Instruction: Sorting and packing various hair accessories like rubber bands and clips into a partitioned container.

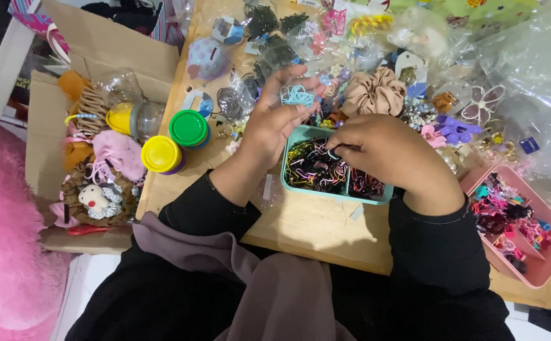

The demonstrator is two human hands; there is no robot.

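Bands [297, 96] rest on left hand [275, 123] fingertips.

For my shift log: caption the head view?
Left hand holds blue hair ties; right hand picks from teal tray.

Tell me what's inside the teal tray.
The teal tray holds thin hair bands in two compartments. The right hand covers part of it.

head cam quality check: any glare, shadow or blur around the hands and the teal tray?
Head view: light is even and fairly soft; both hands, left hand and right hand, are sharp, no motion blur. They throw a soft shadow on the wooden table just below the teal tray. The clear plastic bags at upper right catch whitish glare. Edges bend slightly, a wide lens.
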